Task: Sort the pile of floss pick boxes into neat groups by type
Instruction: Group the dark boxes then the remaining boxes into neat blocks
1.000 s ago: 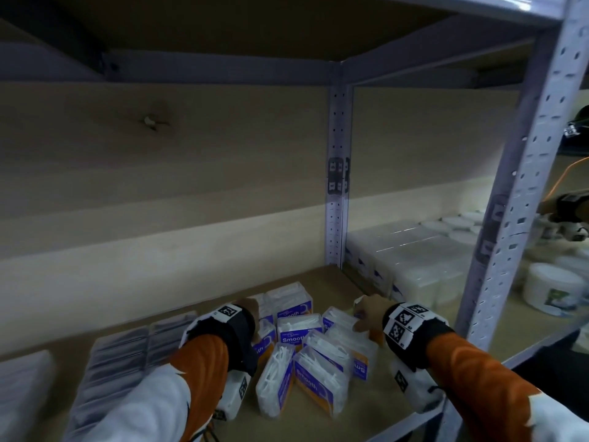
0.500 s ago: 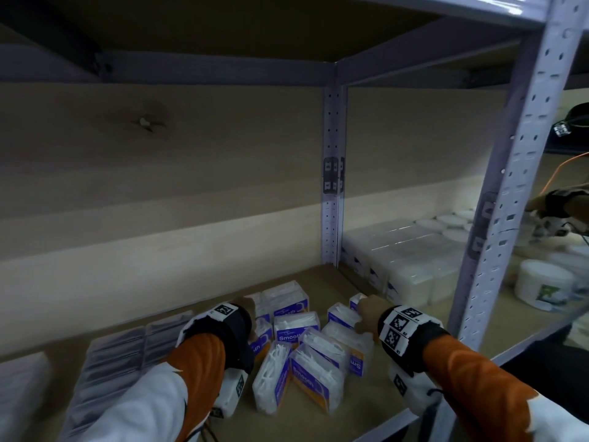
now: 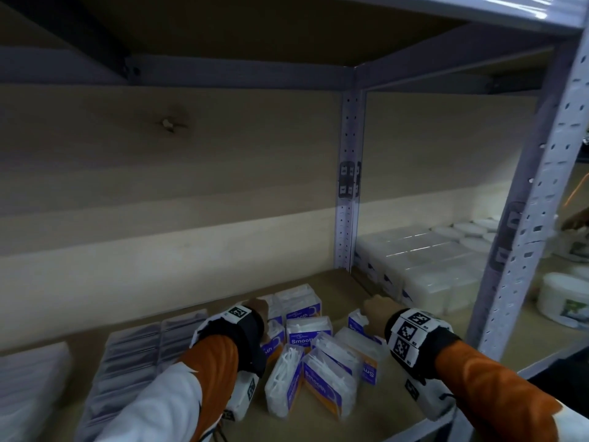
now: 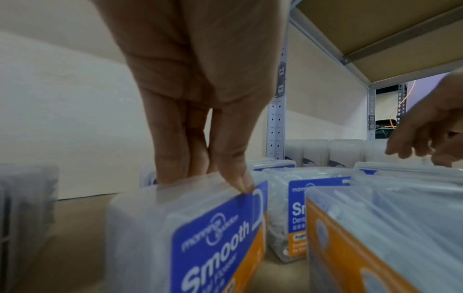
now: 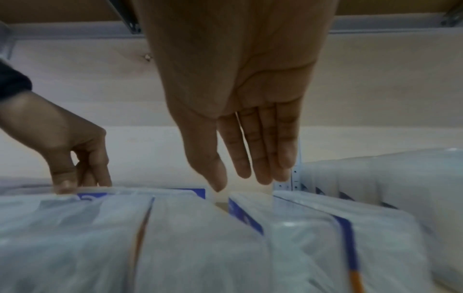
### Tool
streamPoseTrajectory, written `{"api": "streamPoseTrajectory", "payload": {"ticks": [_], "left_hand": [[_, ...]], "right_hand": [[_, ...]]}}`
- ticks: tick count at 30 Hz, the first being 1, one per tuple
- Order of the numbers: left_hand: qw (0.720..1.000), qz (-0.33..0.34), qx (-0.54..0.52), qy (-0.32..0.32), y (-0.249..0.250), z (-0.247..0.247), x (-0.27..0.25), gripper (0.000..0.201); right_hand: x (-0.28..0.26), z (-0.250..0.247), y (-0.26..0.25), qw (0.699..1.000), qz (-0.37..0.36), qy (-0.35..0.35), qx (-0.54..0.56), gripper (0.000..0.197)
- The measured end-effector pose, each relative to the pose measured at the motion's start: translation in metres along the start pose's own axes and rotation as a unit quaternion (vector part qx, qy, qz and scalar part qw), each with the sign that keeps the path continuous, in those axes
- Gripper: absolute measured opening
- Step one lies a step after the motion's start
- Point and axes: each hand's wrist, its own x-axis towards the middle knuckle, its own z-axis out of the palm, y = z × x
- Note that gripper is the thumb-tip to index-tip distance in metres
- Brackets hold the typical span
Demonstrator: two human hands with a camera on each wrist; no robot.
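A pile of clear floss pick boxes with blue and orange "Smooth" labels lies mid-shelf, some upright, some tipped. My left hand is at the pile's far left. In the left wrist view the left hand pinches the top edge of one upright box, thumb in front and fingers behind. My right hand hovers over the pile's far right. The right wrist view shows the right hand with straight fingers, holding nothing, its thumb tip just above a gap between two boxes.
Flat dark-tinted packs lie in rows at the shelf's left. Past the rear upright, stacked clear boxes fill the neighbouring bay. A front post stands at right, with white tubs and another person's hand beyond.
Both hands stay at the far side of the pile with barely any shift. Only the head view has drifted a little.
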Motion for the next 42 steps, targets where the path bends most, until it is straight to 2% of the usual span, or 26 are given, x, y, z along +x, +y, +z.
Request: {"api": "streamPoseTrajectory", "payload": {"ticks": [2, 5, 8, 13, 17, 22, 30, 34, 39, 42], "left_hand": [[1.000, 0.012, -0.001, 0.006, 0.001, -0.002, -0.005, 0.061], [1.000, 0.020, -0.012, 0.017, 0.001, -0.005, -0.013, 0.063], [0.999, 0.031, -0.011, 0.009, 0.005, -0.011, -0.024, 0.057], [0.998, 0.055, 0.021, 0.000, 0.013, -0.019, -0.043, 0.045], [0.996, 0.074, 0.041, -0.019, 0.013, -0.020, -0.051, 0.037], [0.993, 0.093, 0.064, -0.031, 0.011, -0.019, -0.050, 0.044], [0.994, 0.094, 0.048, -0.029, 0.013, -0.020, -0.048, 0.041], [0.994, 0.099, 0.051, -0.017, 0.014, -0.019, -0.046, 0.041], [0.993, 0.100, 0.058, -0.007, 0.017, -0.019, -0.043, 0.040], [0.994, 0.090, 0.063, -0.008, 0.018, -0.020, -0.040, 0.043]], "right_hand": [[0.004, -0.007, -0.011, 1.000, -0.020, -0.009, -0.004, 0.021], [0.012, -0.014, -0.028, 0.998, -0.050, -0.028, -0.014, 0.022], [0.022, -0.016, -0.042, 0.995, -0.087, -0.032, -0.022, 0.040], [0.035, -0.015, -0.056, 0.989, -0.130, -0.051, -0.052, 0.053], [0.048, -0.017, -0.061, 0.984, -0.157, -0.056, -0.064, 0.050], [0.064, -0.013, -0.066, 0.977, -0.189, -0.057, -0.083, 0.049], [0.084, -0.007, -0.065, 0.970, -0.213, -0.078, -0.091, 0.054], [0.097, 0.000, -0.059, 0.970, -0.217, -0.056, -0.090, 0.053], [0.115, 0.014, -0.045, 0.977, -0.198, -0.040, -0.076, 0.067], [0.120, 0.016, -0.042, 0.979, -0.192, -0.020, -0.070, 0.066]]}}
